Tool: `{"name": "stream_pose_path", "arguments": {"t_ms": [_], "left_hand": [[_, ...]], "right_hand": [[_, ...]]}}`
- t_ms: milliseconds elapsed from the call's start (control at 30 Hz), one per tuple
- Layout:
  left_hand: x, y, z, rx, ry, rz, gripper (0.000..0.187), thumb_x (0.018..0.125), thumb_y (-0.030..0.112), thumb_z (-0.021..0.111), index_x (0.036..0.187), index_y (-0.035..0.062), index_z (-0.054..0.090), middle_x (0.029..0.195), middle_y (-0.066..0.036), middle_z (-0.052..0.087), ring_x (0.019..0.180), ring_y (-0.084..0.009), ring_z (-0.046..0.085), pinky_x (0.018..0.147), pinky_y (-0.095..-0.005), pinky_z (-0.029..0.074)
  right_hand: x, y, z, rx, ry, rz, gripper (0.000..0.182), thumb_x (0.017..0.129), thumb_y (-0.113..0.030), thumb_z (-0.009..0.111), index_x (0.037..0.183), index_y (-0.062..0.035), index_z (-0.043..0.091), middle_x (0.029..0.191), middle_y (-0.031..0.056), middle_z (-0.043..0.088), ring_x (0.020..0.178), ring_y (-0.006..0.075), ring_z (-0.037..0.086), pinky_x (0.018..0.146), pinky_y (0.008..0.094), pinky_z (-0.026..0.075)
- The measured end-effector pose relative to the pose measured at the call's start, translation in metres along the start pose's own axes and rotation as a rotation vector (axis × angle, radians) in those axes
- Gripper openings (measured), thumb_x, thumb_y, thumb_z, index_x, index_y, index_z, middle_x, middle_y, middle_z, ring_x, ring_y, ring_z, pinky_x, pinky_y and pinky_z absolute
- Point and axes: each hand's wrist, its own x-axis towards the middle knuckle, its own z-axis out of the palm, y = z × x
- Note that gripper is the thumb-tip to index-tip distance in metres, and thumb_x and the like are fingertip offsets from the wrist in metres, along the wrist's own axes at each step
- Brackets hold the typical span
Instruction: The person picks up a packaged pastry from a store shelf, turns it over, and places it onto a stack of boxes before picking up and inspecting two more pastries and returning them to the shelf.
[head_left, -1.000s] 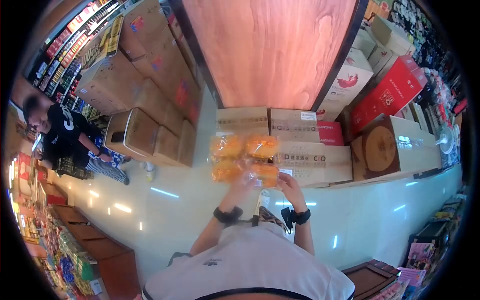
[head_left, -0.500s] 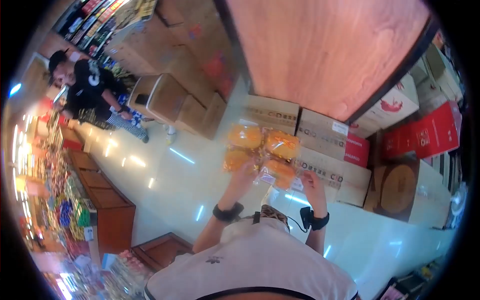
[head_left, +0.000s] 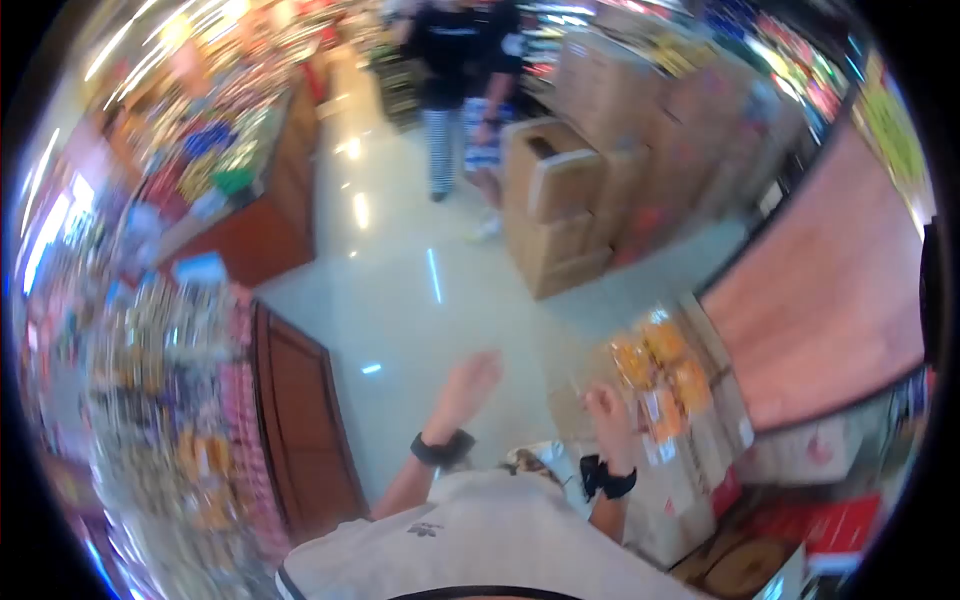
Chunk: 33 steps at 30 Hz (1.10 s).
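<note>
Several clear packs of orange-yellow food, perhaps bread or cakes (head_left: 660, 365), lie together on top of the cardboard cartons to my right. My right hand (head_left: 610, 415) is just left of the packs, fingers curled with the tips together; anything between them is too blurred to make out. My left hand (head_left: 472, 385) is held out over the floor, away from the packs, fingers stretched and somewhat smeared, with nothing seen in it. Both wrists wear black bands.
Stacked cartons (head_left: 555, 190) stand ahead, with two people (head_left: 455, 70) beside them in the aisle. Wooden display counters (head_left: 305, 420) full of packaged goods line the left. A wood-faced panel (head_left: 825, 290) rises at the right, above a red box (head_left: 830, 525).
My view has turned left. The orange packs, between my hands before, now lie on the cartons at right. My left hand has come away from them; my right hand stays near.
</note>
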Motion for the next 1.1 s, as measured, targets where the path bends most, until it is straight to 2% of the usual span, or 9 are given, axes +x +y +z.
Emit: {"name": "stream_pose_path", "arguments": {"t_ms": [33, 133, 300, 367, 467, 600, 833, 1100], "left_hand": [[-0.017, -0.004, -0.018, -0.015, 0.084, -0.014, 0.038, 0.095, 0.020, 0.056, 0.130, 0.0027, 0.053, 0.110, -0.018, 0.065, 0.107, -0.0205, 0.061, 0.089, -0.0318, 0.048], [-0.081, 0.007, -0.068, -0.131, 0.231, -0.137, 0.037, 0.096, 0.019, 0.055, 0.129, 0.0012, 0.053, 0.117, -0.014, 0.063, 0.109, -0.0213, 0.060, 0.093, -0.0326, 0.047], [-0.176, 0.013, -0.128, -0.205, 0.499, -0.234, 0.038, 0.097, 0.019, 0.054, 0.129, -0.0003, 0.052, 0.123, -0.013, 0.059, 0.112, -0.0233, 0.059, 0.095, -0.0352, 0.047], [-0.205, 0.006, -0.135, -0.197, 0.617, -0.199, 0.038, 0.097, 0.019, 0.054, 0.129, -0.0006, 0.051, 0.124, -0.014, 0.059, 0.113, -0.0234, 0.058, 0.096, -0.0358, 0.047], [-0.240, 0.011, -0.154, -0.223, 0.738, -0.252, 0.038, 0.097, 0.019, 0.054, 0.130, -0.0002, 0.051, 0.126, -0.013, 0.057, 0.114, -0.0238, 0.058, 0.096, -0.0359, 0.047], [-0.283, 0.008, -0.159, -0.297, 0.911, -0.225, 0.038, 0.097, 0.019, 0.054, 0.129, 0.0001, 0.051, 0.126, -0.014, 0.057, 0.115, -0.0241, 0.057, 0.096, -0.0363, 0.046], [-0.320, 0.007, -0.173, -0.319, 1.137, -0.245, 0.038, 0.097, 0.019, 0.054, 0.130, 0.0004, 0.051, 0.125, -0.014, 0.059, 0.116, -0.0239, 0.057, 0.097, -0.0359, 0.046], [-0.323, -0.001, -0.210, -0.269, 1.360, -0.338, 0.038, 0.096, 0.019, 0.056, 0.129, 0.0001, 0.051, 0.124, -0.012, 0.059, 0.114, -0.0211, 0.057, 0.096, -0.0345, 0.046]], "right_hand": [[0.004, -0.006, 0.021, 0.068, -0.107, -0.027, 0.029, 0.096, -0.018, 0.055, 0.120, -0.0023, 0.056, 0.099, 0.0068, 0.066, 0.087, 0.0127, 0.062, 0.075, 0.0252, 0.050], [-0.001, -0.038, 0.075, 0.092, -0.369, 0.018, 0.029, 0.096, -0.018, 0.055, 0.118, 0.0006, 0.056, 0.103, 0.0096, 0.065, 0.093, 0.0150, 0.061, 0.084, 0.0289, 0.048], [-0.020, -0.093, 0.165, 0.032, -0.634, -0.042, 0.034, 0.097, -0.018, 0.054, 0.124, 0.0025, 0.053, 0.107, 0.0132, 0.066, 0.094, 0.0169, 0.061, 0.086, 0.0298, 0.048], [-0.031, -0.099, 0.195, -0.014, -0.733, -0.102, 0.034, 0.097, -0.019, 0.054, 0.124, 0.0026, 0.053, 0.108, 0.0135, 0.066, 0.094, 0.0168, 0.061, 0.086, 0.0297, 0.048], [-0.048, -0.118, 0.245, -0.026, -0.946, -0.160, 0.035, 0.097, -0.022, 0.053, 0.123, 0.0005, 0.055, 0.107, 0.0117, 0.067, 0.095, 0.0174, 0.063, 0.084, 0.0303, 0.048], [-0.068, -0.127, 0.292, -0.088, -1.113, -0.204, 0.035, 0.097, -0.022, 0.053, 0.125, 0.0004, 0.054, 0.107, 0.0119, 0.067, 0.094, 0.0175, 0.063, 0.084, 0.0307, 0.048], [-0.091, -0.136, 0.359, -0.167, -1.352, -0.188, 0.034, 0.097, -0.020, 0.053, 0.125, 0.0001, 0.054, 0.106, 0.0119, 0.068, 0.095, 0.0176, 0.063, 0.084, 0.0305, 0.048], [-0.083, -0.141, 0.460, -0.181, -1.624, -0.188, 0.033, 0.097, -0.017, 0.055, 0.125, 0.0014, 0.054, 0.107, 0.0115, 0.067, 0.096, 0.0171, 0.063, 0.087, 0.0302, 0.048]]}}
